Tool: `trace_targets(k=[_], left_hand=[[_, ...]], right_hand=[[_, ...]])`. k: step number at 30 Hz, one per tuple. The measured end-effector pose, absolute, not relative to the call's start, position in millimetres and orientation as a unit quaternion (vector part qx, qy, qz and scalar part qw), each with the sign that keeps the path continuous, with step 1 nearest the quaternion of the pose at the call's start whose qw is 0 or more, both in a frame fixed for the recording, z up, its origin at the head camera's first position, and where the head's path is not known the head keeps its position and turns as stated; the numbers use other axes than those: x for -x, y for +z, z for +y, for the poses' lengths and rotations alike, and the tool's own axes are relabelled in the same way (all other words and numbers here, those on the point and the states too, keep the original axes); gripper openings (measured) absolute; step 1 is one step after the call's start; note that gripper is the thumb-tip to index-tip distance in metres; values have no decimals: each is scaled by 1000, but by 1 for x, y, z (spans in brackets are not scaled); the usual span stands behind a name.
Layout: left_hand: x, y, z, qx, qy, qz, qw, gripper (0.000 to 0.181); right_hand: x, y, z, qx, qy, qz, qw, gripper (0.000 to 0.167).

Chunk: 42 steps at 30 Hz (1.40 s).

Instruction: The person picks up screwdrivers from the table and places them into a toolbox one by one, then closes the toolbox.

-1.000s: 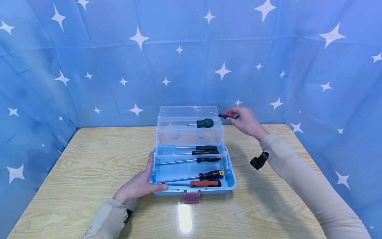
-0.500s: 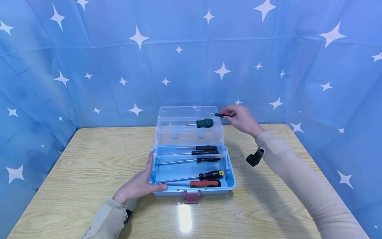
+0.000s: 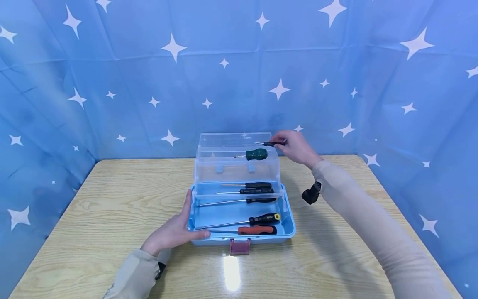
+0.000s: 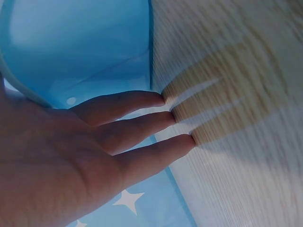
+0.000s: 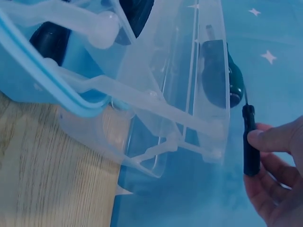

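A small black screwdriver (image 3: 269,143) is pinched between the thumb and fingers of my right hand (image 3: 296,147), its thin shaft pointing left. It is held over the right end of the toolbox's raised clear upper tray (image 3: 235,140). Just below it, a stubby green screwdriver (image 3: 257,154) lies in the clear tray. My left hand (image 3: 169,232) rests at the left front corner of the blue toolbox (image 3: 289,226), thumb along the front rim. In the left wrist view, its other fingers (image 4: 147,158) reach out straight beside the box wall.
Inside the box lie several black-handled screwdrivers (image 3: 260,191), one with a yellow end (image 3: 266,219), and a red-and-black screwdriver (image 3: 257,230). A maroon latch (image 3: 240,246) hangs at the front. The wooden table (image 3: 123,199) meets a blue starred curtain (image 3: 224,83) behind.
My right hand has moved left with the small black screwdriver, from beside the clear tray to over its right end. My left hand stays in place.
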<state>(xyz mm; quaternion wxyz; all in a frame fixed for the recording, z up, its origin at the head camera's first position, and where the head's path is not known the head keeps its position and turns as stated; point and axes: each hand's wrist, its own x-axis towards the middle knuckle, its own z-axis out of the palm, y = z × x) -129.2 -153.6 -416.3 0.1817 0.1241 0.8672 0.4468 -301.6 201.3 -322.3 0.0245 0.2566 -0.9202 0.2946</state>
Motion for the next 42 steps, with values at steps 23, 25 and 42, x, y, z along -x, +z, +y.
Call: trace_targets(k=[23,25,42], left_hand=[[128,-412,-153,-121,446,868,183,126],[128,-412,-153,-117,444,869,184,126],[126,-415,-152,-121,439,873,176,126]], right_hand=[[301,-316,149,-294,279,-914,-9,20],[300,-314,144,-297,283,-912,-12,21],[300,-321,113,-326,285,-901,-11,21]])
